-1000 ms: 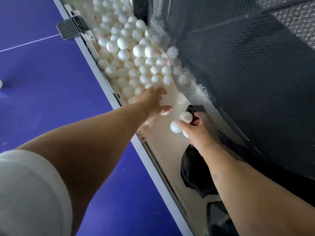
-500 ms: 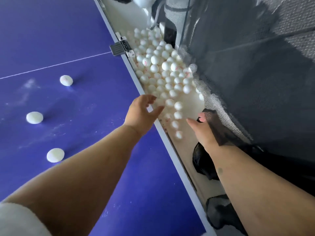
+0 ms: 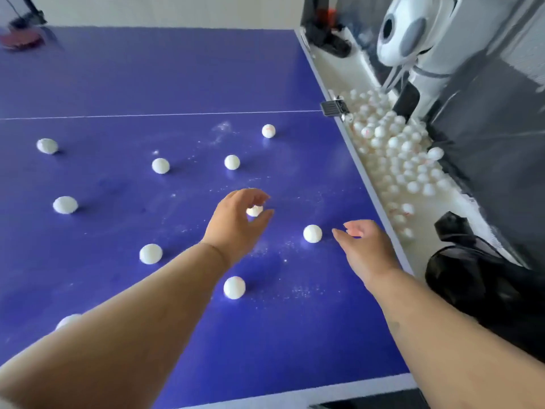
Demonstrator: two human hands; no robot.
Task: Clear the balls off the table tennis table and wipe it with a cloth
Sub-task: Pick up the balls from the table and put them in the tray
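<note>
Several white balls lie scattered on the blue table tennis table (image 3: 124, 78). My left hand (image 3: 236, 222) hovers over the table's middle with its fingers curled and apart around a ball (image 3: 254, 210), which still seems to rest on the surface. My right hand (image 3: 365, 246) is open, fingers spread, just right of another ball (image 3: 312, 233) and not touching it. More balls lie at the near middle (image 3: 234, 287), left of my forearm (image 3: 150, 253) and farther back (image 3: 268, 131). White dust streaks the blue surface. No cloth is visible.
A white collecting tray (image 3: 460, 214) along the table's right edge holds a heap of balls (image 3: 395, 154). A white ball machine (image 3: 413, 33) and black netting (image 3: 495, 143) stand behind it. A clamp (image 3: 334, 107) grips the edge. A red bat (image 3: 19, 39) lies far left.
Both hands have left the tray and come back over the table, empty. The view has swung left from the tray to the table surface.
</note>
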